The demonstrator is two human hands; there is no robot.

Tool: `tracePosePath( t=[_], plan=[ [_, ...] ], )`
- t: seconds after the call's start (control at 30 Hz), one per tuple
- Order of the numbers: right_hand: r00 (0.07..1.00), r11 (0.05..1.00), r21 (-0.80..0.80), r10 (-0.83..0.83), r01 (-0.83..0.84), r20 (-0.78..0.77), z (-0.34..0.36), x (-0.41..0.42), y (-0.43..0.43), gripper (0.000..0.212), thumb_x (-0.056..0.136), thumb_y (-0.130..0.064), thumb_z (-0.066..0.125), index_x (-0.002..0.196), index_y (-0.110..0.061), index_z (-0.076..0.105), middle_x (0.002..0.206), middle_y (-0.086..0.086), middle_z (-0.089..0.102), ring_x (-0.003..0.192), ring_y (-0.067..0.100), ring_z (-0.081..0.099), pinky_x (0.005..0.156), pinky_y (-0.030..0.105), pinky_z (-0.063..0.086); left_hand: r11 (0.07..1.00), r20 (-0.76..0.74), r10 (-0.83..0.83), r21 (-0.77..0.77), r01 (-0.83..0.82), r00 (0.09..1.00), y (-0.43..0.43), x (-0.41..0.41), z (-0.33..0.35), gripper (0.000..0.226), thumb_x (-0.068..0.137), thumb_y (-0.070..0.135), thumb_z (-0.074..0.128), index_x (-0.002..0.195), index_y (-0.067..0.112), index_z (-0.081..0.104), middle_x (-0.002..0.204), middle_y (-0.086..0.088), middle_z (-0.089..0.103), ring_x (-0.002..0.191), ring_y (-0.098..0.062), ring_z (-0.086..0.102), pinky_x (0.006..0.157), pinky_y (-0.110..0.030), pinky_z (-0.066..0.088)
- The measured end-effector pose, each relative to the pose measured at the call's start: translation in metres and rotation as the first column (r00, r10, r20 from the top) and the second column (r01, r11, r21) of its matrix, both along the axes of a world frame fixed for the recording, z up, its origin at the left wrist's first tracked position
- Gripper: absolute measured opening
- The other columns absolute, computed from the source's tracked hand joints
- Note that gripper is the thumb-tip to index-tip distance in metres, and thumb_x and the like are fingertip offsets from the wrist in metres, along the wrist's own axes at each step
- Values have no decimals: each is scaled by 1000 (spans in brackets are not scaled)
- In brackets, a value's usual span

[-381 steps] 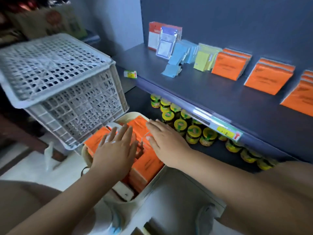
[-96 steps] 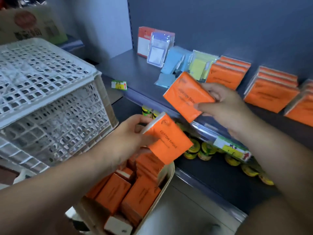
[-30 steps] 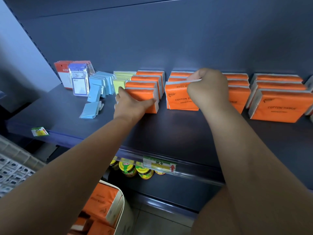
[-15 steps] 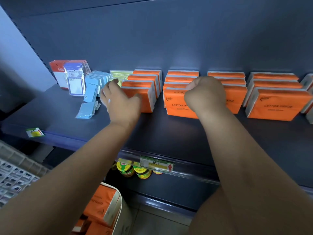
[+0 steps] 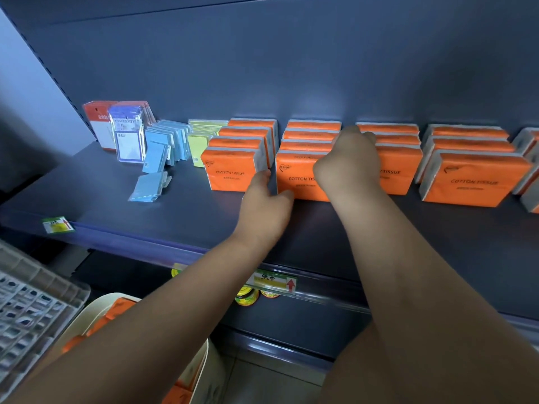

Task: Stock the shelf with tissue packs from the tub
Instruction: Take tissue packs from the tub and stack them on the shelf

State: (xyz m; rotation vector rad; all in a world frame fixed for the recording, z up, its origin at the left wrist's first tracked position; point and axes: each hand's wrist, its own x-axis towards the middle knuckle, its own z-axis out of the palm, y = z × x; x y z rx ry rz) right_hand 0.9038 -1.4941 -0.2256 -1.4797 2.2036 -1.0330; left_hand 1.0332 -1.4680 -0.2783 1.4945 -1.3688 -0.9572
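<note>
Orange tissue packs stand in rows on the dark shelf, each row running from the front towards the back wall. Both hands work on the second row from the left.

The left hand reaches into the gap between the first and second rows. Its fingers go into that gap and its thumb lies on the lower left corner of the front pack, so it pinches that pack by its left edge.

The right hand covers the right side of the same pack. Its fingers bend back over the tops of the packs behind, and it cannot be told whether they grasp anything.

Small blue packets stand to the left of the orange rows. One blue packet lies flat in front of them.

The tub sits below the shelf, under the left forearm, with more orange packs in it. A white crate is just beside the tub on its left.
</note>
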Motion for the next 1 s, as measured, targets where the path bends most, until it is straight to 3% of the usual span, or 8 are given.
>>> tracePosePath(
  t=[0.13, 0.23, 0.33, 0.47, 0.6, 0.7, 0.8, 1.0],
  plan=[
    [1000, 1000, -12, 23, -23, 6, -1, 4, -1, 46, 85, 0, 64, 128, -8, 51, 137, 15, 44, 89, 31, 58, 68, 32, 42, 999, 29, 3, 44, -4, 1000, 3, 2, -1, 43, 86, 19, 57, 128, 24, 58, 105, 5, 69, 100, -18, 66, 80, -34, 51],
    [1000, 1000, 0, 28, -28, -15, -1, 5, -3, 45, 85, -1, 64, 127, -8, 51, 137, 15, 43, 83, 28, 52, 68, 31, 41, 998, 49, -39, 51, 36, 998, 2, 3, -4, 35, 90, 11, 56, 115, 36, 59, 101, 6, 70, 93, -14, 66, 80, -32, 52],
    [1000, 1000, 18, 23, -23, -18, 0, 4, -2, 47, 85, -1, 65, 129, -9, 50, 137, 15, 43, 93, 32, 60, 69, 32, 42, 997, 48, -57, 61, 54, 997, 0, 3, -6, 34, 89, 12, 57, 101, 44, 57, 95, 8, 71, 90, -15, 67, 80, -34, 53],
    [999, 999, 31, 28, -27, -44, 0, 4, 0, 48, 85, -2, 65, 130, -10, 50, 137, 15, 45, 102, 36, 62, 70, 33, 43, 995, 62, -81, 61, 77, 995, 6, 2, 1, 34, 86, 14, 56, 109, 39, 59, 89, 10, 71, 85, -16, 66, 75, -33, 50],
    [984, 999, 49, 13, -4, -180, 7, 7, 7, 52, 82, -4, 67, 130, -10, 50, 135, 14, 47, 113, 37, 57, 74, 34, 41, 1000, 157, 4, 16, -6, 988, 31, 1, 15, 25, 88, 16, 55, 92, 41, 49, 77, 12, 62, 94, -28, 66, 72, -33, 45],
    [940, 999, -40, 15, -31, -341, 9, 18, 18, 46, 84, -13, 66, 128, -10, 53, 134, 14, 50, 120, 36, 53, 81, 36, 44, 997, 304, -22, -66, 44, 952, 67, 11, 25, 36, 89, 24, 57, 109, 52, 47, 101, 17, 66, 108, -20, 60, 88, -38, 48],
    [924, 965, -147, 154, -216, -349, 5, 45, 33, 41, 91, -31, 60, 128, -13, 59, 131, 10, 56, 120, 34, 54, 89, 38, 47, 991, 587, 23, -118, 57, 809, 84, 40, 22, 66, 88, 36, 52, 151, 21, 40, 141, -4, 58, 133, -30, 45, 110, -41, 34],
    [777, 765, -171, 570, -621, -269, -18, 118, 70, 44, 98, -45, 54, 132, -17, 60, 129, 4, 62, 123, 26, 54, 96, 39, 48, 989, 660, 140, -50, -142, 738, 115, 115, 28, 71, 95, 34, 62, 156, 9, 36, 161, -9, 41, 149, -25, 31, 121, -35, 20]
  ],
)
